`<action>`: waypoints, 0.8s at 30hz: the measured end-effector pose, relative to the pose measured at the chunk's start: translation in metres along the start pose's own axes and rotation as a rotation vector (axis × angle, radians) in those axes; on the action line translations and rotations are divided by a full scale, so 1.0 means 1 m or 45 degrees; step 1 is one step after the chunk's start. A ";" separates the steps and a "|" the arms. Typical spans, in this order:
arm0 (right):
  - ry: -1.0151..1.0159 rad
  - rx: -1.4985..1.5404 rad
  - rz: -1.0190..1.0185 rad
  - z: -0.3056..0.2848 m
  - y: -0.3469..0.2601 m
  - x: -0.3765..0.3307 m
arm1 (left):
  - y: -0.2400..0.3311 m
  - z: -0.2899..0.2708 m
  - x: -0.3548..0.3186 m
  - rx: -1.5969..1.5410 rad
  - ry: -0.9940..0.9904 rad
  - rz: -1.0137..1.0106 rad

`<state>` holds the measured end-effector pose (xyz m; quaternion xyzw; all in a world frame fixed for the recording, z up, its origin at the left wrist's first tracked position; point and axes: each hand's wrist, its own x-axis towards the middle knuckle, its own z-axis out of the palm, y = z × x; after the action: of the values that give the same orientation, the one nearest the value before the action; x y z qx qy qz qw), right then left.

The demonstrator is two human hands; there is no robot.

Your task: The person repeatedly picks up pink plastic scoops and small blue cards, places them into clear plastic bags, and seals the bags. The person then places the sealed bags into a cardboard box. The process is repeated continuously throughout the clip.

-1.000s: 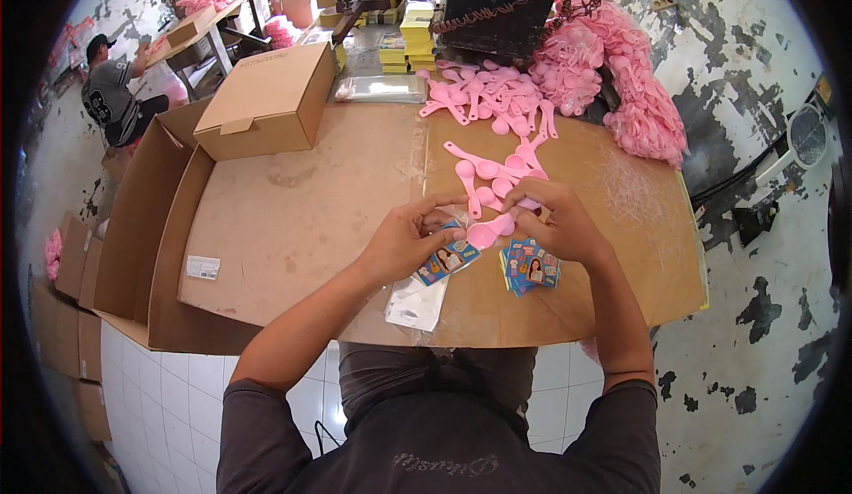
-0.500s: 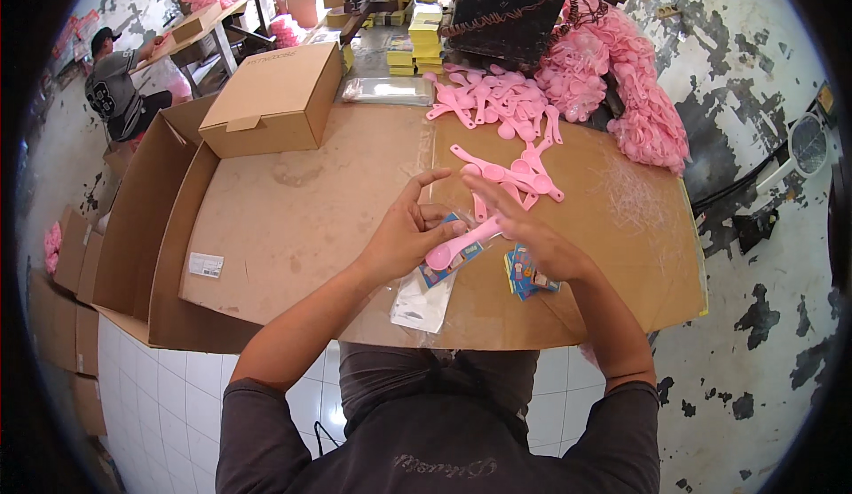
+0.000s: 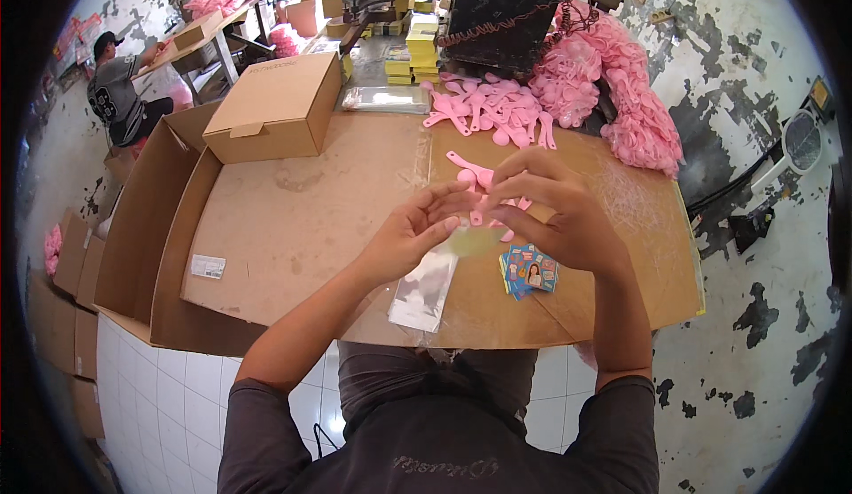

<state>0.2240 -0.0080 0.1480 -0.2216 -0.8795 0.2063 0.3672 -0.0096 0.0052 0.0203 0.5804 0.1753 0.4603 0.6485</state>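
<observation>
Left hand (image 3: pixel 410 235): fingers bent; pinch — cannot tell;
Right hand (image 3: pixel 561 214): arched; pinch — cannot tell;
Pale blurred piece (image 3: pixel 477 243): likely light, bendy; hold by edges; cards (image 3: pixel 532 274) at its four o'clock

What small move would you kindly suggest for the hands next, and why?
Perhaps steady the pale-green item with the left hand and right hand: it shows blurred between them, and whether either one grips it firmly is unclear.

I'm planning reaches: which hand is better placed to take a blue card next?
Probably the right hand; it is nearer the blue cards, while the left hand is nearer the clear plastic.
</observation>
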 end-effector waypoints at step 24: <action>0.270 -1.035 -0.180 0.039 0.016 -0.009 | 0.009 0.025 0.009 0.794 0.240 0.103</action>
<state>0.2046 -0.0077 0.1091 -0.3075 -0.8597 -0.2068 0.3516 0.0106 -0.0027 0.0376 0.7125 0.3438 0.4614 0.4016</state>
